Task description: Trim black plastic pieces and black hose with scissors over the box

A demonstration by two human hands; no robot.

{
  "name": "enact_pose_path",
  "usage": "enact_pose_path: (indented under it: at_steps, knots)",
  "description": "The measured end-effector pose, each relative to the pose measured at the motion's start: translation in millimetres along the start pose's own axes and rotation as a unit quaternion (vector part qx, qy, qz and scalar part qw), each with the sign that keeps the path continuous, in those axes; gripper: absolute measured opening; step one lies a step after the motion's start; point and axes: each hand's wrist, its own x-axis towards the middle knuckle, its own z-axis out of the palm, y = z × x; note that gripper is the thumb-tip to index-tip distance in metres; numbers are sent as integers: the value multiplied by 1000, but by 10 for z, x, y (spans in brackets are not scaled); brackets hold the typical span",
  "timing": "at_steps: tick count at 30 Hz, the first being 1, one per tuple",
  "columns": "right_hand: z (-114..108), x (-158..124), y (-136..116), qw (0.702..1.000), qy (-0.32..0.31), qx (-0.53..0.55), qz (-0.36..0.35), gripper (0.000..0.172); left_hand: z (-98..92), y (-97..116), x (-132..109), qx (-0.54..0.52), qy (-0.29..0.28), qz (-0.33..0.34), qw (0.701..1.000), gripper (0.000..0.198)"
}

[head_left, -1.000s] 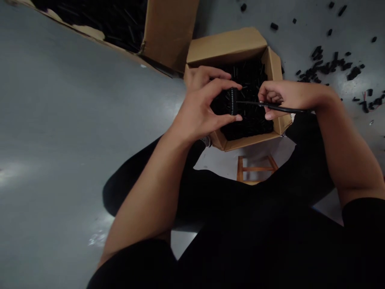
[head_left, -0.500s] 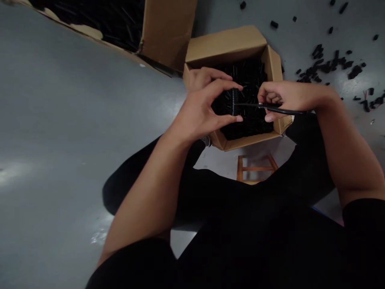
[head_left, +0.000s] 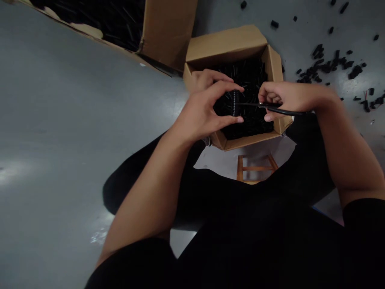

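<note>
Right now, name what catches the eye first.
An open cardboard box sits at centre, heaped with short black pieces. Over it, the left hand grips a ribbed black piece and the right hand holds a thin black cable against it. Loose black pieces litter the grey floor at upper right.

Your left hand (head_left: pixel 204 106) pinches a short ribbed black tube (head_left: pixel 234 103) upright between thumb and fingers, while your right hand (head_left: pixel 288 98) grips a slim black cable (head_left: pixel 279 109), its thin tip reaching the tube. Both hands are over an open cardboard box (head_left: pixel 225 44) that is filled with short black tubes (head_left: pixel 246 124). A second cardboard box (head_left: pixel 168 32), also holding black pieces, stands just beyond it, toward your left. More black pieces (head_left: pixel 325 66) lie scattered on the grey floor (head_left: pixel 75 120) to your right. Below the box, a wooden stool (head_left: pixel 255 168) shows between your black-clad legs (head_left: pixel 240 212).
</note>
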Motion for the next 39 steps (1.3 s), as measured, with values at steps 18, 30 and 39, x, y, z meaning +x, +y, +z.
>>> enact_pose_path:
  at_steps: [18, 30, 39]
  knots:
    - [182, 48, -77, 979, 186, 78, -23, 44, 14, -299, 150, -101, 117, -133, 979, 51]
    - [205, 75, -90, 971, 236, 30, -11, 43, 197, -93, 229, -226, 122, -137, 957, 33]
    - [379, 65, -118, 967, 241, 30, -76, 56, 452, 21, 162, -211, 79, -219, 949, 36]
